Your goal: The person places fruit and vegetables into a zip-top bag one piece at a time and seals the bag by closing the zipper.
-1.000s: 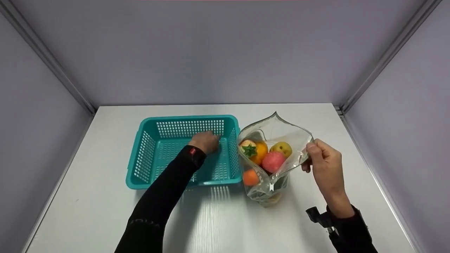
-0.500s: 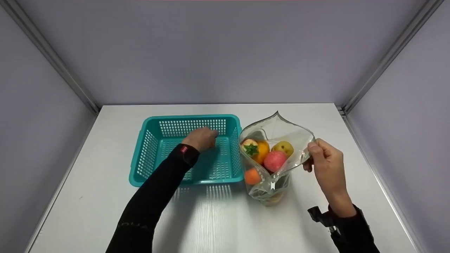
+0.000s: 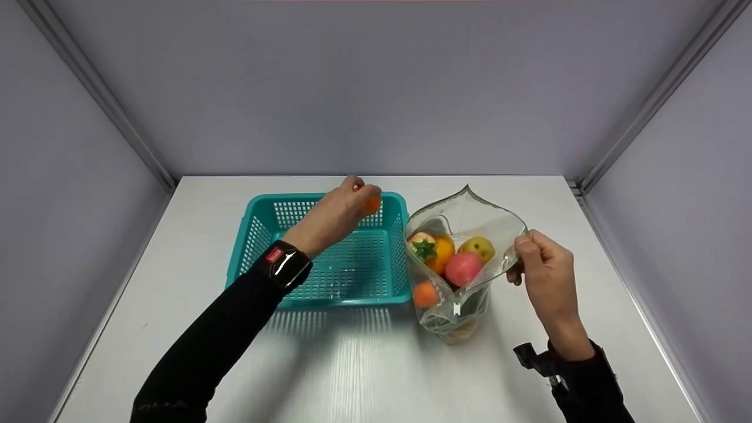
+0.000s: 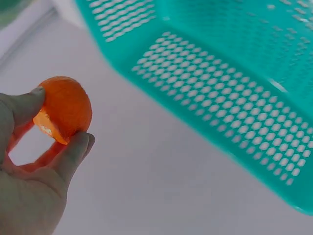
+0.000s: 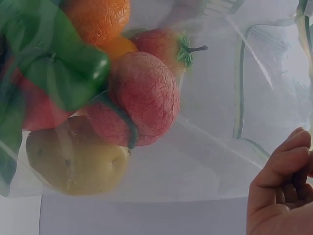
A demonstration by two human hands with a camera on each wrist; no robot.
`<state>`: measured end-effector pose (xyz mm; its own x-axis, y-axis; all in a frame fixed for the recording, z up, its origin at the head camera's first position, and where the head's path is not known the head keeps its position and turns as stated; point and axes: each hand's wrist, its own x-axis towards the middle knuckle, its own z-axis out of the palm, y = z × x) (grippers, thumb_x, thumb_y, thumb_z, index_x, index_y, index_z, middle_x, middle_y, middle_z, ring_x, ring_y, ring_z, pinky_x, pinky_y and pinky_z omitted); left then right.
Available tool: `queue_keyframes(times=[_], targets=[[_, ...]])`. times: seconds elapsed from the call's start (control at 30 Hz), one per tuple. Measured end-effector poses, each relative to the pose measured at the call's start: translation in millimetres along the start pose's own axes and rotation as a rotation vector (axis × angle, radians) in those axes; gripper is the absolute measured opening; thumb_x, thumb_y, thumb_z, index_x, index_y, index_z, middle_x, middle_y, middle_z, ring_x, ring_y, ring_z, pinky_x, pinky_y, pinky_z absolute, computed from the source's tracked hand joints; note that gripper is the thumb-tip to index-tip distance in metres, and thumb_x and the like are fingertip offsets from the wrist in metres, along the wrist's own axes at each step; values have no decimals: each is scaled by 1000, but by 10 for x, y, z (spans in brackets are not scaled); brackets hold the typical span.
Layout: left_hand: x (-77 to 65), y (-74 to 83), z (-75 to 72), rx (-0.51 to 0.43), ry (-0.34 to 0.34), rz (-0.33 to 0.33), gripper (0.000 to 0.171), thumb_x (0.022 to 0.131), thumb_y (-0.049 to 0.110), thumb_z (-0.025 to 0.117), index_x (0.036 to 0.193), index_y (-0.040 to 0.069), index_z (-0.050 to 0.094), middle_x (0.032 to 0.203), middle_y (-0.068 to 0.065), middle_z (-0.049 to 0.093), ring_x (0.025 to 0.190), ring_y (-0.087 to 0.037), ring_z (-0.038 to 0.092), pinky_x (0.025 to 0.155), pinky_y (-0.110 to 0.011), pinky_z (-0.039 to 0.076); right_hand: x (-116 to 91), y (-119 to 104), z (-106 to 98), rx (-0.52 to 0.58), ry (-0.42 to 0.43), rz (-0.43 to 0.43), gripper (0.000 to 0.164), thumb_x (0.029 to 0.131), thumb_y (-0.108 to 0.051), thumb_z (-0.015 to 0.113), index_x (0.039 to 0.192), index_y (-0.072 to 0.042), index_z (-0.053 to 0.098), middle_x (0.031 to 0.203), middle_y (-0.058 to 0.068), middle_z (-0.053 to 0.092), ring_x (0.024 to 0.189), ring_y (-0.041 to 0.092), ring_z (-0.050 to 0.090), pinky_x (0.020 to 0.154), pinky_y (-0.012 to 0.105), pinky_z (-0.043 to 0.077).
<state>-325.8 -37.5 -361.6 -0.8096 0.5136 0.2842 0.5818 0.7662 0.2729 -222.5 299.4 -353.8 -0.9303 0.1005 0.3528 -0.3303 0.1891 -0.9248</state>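
My left hand (image 3: 335,216) pinches an orange (image 3: 372,204) above the back right part of a teal plastic basket (image 3: 346,304). The left wrist view shows the orange (image 4: 68,105) between thumb and fingertips, with a paler patch on its underside. My right hand (image 3: 549,282) pinches the right edge of the mouth of a clear zip bag (image 3: 487,217), which stands open. Inside lie a pink round fruit (image 3: 464,269), a yellowish fruit (image 3: 477,249), a fruit with a green leafy cap (image 3: 424,249) and orange-coloured ones. A green pepper (image 5: 63,58) shows through the plastic.
The basket stands directly left of the bag on a white table (image 3: 364,376). Grey walls (image 3: 376,88) enclose the table at the back and both sides.
My left hand has risen from inside the basket toward its back rim, and the orange in it has come into sight. The right hand keeps holding the bag's edge.
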Motion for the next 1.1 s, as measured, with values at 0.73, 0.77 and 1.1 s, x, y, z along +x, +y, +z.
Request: queue_keyframes(times=[0.73, 0.77, 1.1], targets=[[-62, 899, -398, -101, 369, 250, 47, 96, 18, 74, 136, -3, 58, 134, -18, 60, 117, -27, 68, 99, -29, 54, 58, 39, 42, -26, -7, -40, 38, 104, -10, 52, 70, 7, 53, 58, 8, 57, 48, 13, 54, 45, 22, 46], [-62, 948, -396, -107, 363, 259, 47, 96, 19, 74, 135, -2, 58, 134, -17, 60, 116, -27, 68, 98, -28, 54, 58, 36, 41, -26, -8, -42, 38, 104, -10, 52, 71, 7, 53, 58, 8, 57, 48, 13, 54, 45, 22, 46], [-16, 1237, -324, -106, 270, 302, 46, 94, 24, 78, 131, 1, 63, 127, -12, 66, 106, -22, 72, 88, -26, 58, 57, 33, 47, -10, -31, -64, 36, 105, -8, 51, 72, 6, 54, 60, 7, 56, 49, 13, 54, 46, 21, 45]])
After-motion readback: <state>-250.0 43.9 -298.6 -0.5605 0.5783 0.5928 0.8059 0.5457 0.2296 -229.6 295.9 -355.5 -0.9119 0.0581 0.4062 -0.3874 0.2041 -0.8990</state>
